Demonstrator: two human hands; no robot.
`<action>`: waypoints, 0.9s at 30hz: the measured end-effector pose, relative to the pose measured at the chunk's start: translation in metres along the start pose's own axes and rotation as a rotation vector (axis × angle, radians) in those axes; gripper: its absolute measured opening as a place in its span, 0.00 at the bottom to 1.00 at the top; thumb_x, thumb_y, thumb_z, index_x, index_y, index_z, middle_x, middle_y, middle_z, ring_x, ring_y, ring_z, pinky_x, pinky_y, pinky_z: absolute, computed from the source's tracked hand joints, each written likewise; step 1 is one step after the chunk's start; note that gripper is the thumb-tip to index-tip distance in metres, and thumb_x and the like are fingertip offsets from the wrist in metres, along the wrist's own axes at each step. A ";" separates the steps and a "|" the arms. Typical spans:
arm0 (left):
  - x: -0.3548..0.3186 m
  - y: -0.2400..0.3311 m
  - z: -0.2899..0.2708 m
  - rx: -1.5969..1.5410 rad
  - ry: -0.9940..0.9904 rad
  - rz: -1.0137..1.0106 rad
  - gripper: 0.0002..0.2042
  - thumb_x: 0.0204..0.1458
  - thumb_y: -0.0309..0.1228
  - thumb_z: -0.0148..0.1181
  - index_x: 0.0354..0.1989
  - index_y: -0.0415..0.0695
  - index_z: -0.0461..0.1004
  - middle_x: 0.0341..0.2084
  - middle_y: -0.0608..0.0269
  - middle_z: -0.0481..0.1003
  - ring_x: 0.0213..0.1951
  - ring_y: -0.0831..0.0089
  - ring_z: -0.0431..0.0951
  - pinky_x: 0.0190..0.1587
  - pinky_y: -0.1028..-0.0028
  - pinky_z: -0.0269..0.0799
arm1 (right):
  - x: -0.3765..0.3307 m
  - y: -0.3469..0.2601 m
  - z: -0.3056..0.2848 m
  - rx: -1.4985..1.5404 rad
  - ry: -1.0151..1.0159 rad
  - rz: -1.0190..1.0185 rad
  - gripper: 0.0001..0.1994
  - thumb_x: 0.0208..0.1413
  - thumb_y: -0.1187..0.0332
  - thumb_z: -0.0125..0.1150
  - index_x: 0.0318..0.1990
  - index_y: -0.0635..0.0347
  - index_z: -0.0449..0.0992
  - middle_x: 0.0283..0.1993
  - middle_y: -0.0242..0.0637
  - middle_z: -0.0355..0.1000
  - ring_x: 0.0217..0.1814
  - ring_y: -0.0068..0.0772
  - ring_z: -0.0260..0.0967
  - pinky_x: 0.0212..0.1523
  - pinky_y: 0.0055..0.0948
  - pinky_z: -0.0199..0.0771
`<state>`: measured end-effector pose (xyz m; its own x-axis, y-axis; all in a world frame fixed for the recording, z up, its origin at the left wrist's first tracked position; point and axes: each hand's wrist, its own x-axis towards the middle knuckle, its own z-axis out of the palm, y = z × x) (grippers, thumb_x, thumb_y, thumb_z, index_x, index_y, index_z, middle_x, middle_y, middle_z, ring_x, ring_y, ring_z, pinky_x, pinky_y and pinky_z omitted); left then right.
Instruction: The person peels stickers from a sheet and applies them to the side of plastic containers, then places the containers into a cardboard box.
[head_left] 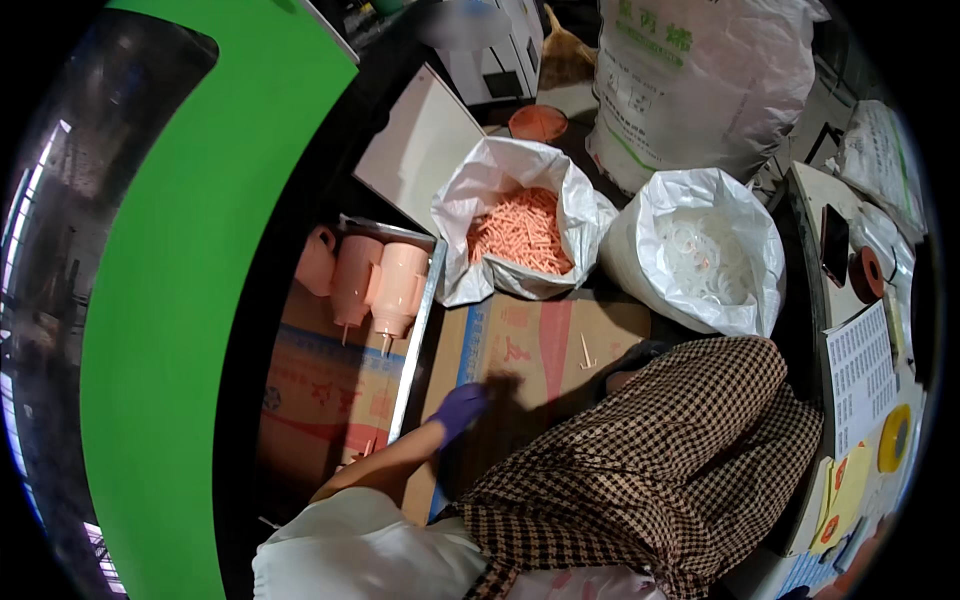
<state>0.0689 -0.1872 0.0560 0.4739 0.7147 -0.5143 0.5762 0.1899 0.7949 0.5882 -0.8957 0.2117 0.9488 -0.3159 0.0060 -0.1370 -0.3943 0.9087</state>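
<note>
My left hand, in a purple glove, reaches out over the flat cardboard on the floor. Its fingers are dark and blurred, so I cannot tell whether anything is in them. To its upper left, pink plastic jug-shaped parts with handles lie in a metal-edged bay, and thin stems stick out of two of them. A small pale branched plastic piece rests on the cardboard to the right of the hand. My right hand does not show clearly anywhere.
An open white sack holds short pink sticks; another sack holds translucent rings. A large full sack stands behind. At right, a table carries a phone, a printed sheet and yellow tape. A green machine panel rises at left.
</note>
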 end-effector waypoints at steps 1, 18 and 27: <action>-0.030 -0.060 -0.016 -0.111 0.125 0.015 0.13 0.61 0.37 0.58 0.45 0.40 0.80 0.33 0.63 0.79 0.34 0.75 0.76 0.42 0.71 0.73 | 0.000 -0.006 -0.030 -0.027 -0.008 -0.075 0.11 0.57 0.57 0.61 0.37 0.51 0.82 0.44 0.42 0.79 0.41 0.48 0.76 0.37 0.57 0.75; 0.087 -0.102 0.030 0.482 0.240 -0.154 0.15 0.58 0.32 0.56 0.52 0.40 0.77 0.40 0.55 0.80 0.42 0.62 0.78 0.48 0.66 0.74 | 0.033 -0.047 -0.116 0.362 0.011 0.466 0.27 0.65 0.61 0.57 0.67 0.65 0.60 0.55 0.48 0.73 0.51 0.37 0.74 0.48 0.35 0.81; 0.156 0.011 0.017 0.567 0.238 0.043 0.14 0.57 0.28 0.57 0.50 0.39 0.78 0.44 0.53 0.79 0.46 0.58 0.77 0.51 0.64 0.73 | -0.001 -0.039 -0.066 1.385 0.508 0.445 0.14 0.53 0.64 0.56 0.44 0.53 0.82 0.46 0.45 0.75 0.50 0.49 0.71 0.53 0.44 0.71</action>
<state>0.1609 -0.0847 -0.0207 0.3810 0.8566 -0.3479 0.8553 -0.1836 0.4845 0.6116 -0.8228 0.2039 0.7153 -0.4173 0.5605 -0.3018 -0.9079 -0.2908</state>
